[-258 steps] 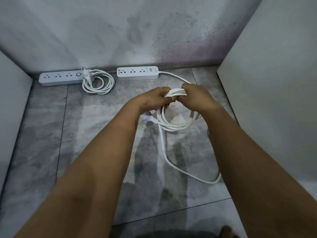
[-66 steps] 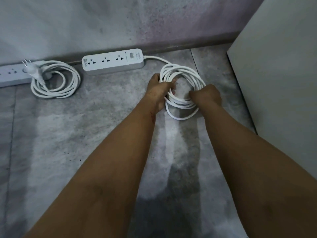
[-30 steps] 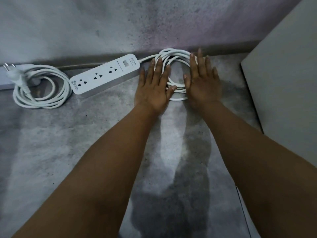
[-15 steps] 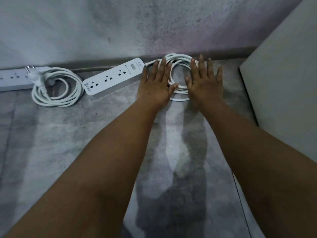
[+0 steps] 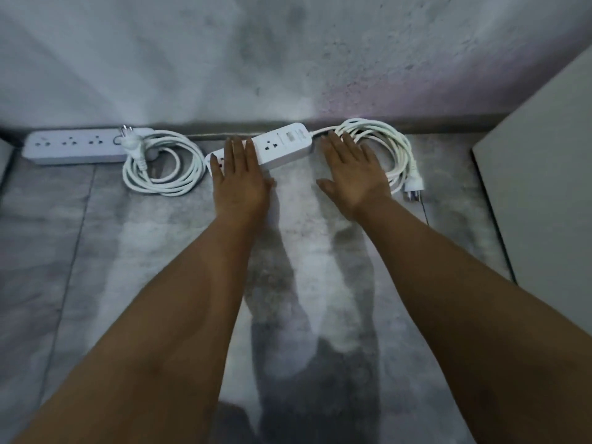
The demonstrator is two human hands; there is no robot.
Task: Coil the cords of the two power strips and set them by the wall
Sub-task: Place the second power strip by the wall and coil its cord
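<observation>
Two white power strips lie on the floor by the wall. The left strip [image 5: 75, 146] sits parallel to the wall, its coiled cord [image 5: 165, 168] beside it with the plug on top. The right strip [image 5: 282, 144] lies slanted, its right end nearer the wall. My left hand [image 5: 238, 177] rests flat with fingers spread over that strip's left end. My right hand [image 5: 352, 173] lies flat on the left part of its coiled cord [image 5: 389, 149], whose plug [image 5: 414, 189] points toward me. Neither hand grips anything.
The grey wall [image 5: 288, 59] runs across the top with a dark skirting line. A pale panel [image 5: 544, 187] stands at the right, close to the right coil. Another panel edge shows at the far left. The floor is grey tile [image 5: 128, 251].
My left hand slid from the right coil onto the right strip's left end. The right hand shifted to the coil's left part, uncovering the plug. The view panned left.
</observation>
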